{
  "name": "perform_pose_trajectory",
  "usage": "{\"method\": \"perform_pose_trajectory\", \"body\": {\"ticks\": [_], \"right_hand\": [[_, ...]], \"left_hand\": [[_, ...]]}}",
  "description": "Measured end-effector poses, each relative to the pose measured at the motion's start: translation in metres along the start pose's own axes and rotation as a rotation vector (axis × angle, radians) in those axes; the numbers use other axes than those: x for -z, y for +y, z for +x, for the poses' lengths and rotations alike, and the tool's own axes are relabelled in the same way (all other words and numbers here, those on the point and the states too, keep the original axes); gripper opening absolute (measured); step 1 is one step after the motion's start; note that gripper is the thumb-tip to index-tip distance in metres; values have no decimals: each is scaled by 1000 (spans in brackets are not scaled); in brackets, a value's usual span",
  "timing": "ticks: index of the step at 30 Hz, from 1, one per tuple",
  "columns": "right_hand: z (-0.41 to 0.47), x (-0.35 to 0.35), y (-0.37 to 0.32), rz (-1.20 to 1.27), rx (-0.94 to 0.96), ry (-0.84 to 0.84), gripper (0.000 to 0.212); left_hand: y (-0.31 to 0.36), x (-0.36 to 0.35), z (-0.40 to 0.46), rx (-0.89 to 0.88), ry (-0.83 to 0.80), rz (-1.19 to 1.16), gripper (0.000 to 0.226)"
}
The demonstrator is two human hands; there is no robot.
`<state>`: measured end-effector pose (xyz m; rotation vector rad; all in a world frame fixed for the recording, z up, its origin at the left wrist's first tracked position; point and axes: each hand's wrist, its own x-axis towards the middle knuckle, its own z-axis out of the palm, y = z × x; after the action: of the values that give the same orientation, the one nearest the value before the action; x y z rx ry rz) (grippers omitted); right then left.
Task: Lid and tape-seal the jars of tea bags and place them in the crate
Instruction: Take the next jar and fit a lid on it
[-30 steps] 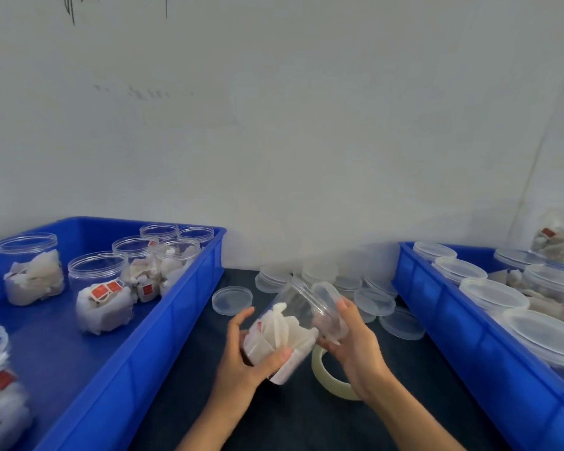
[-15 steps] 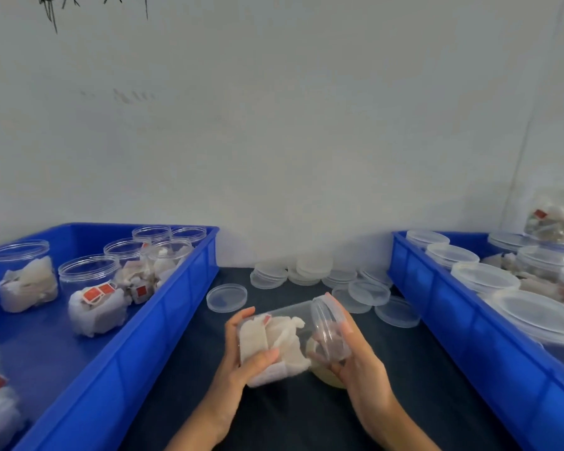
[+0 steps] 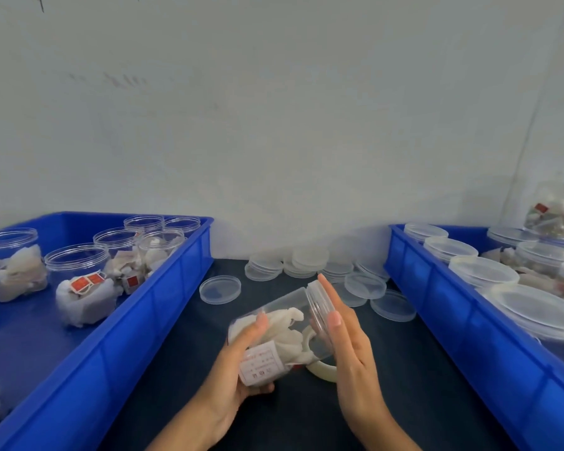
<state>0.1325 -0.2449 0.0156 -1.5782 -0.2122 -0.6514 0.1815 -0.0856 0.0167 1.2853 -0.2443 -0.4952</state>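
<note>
A clear plastic jar (image 3: 284,320) of white tea bags lies tilted on its side above the dark table, its white label facing me. My left hand (image 3: 238,362) is shut around its base end. A clear lid (image 3: 319,304) sits on the jar's mouth at the upper right. My right hand (image 3: 349,346) rests flat against that lid, fingers straight and gripping nothing. A pale tape roll (image 3: 319,372) lies on the table under the jar, partly hidden by my right hand.
A blue crate (image 3: 137,323) on the left holds several open jars (image 3: 79,281) of tea bags. The blue crate (image 3: 443,307) on the right holds several lidded jars (image 3: 482,271). Loose clear lids (image 3: 220,289) and lid stacks (image 3: 308,258) lie by the wall.
My right hand has let go of its grip on the lid and now lies flat against it. The jar has turned so its label faces me.
</note>
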Motion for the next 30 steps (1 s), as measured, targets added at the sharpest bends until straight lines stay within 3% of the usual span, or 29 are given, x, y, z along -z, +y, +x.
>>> {"method": "perform_pose_trajectory", "body": {"ticks": [2,8,13,21,30], "right_hand": [[0,4,0,-67,62,-4,44],[0,3,-4,-132,122,-22,46],[0,4,-5,-152,171,-23,47],[3,6,-1,-128,26,-100,47],[11,9,-9,109,-289,-75,56]], "left_hand": [[8,5,-2,134,-108,-81,48],[16,17,-1,383,-261,-215,64],[13,19,1,446,-349,-295,69],[0,7,1,107,-87,-167,62],[-9,-3,-1,-202,89,5,79]]}}
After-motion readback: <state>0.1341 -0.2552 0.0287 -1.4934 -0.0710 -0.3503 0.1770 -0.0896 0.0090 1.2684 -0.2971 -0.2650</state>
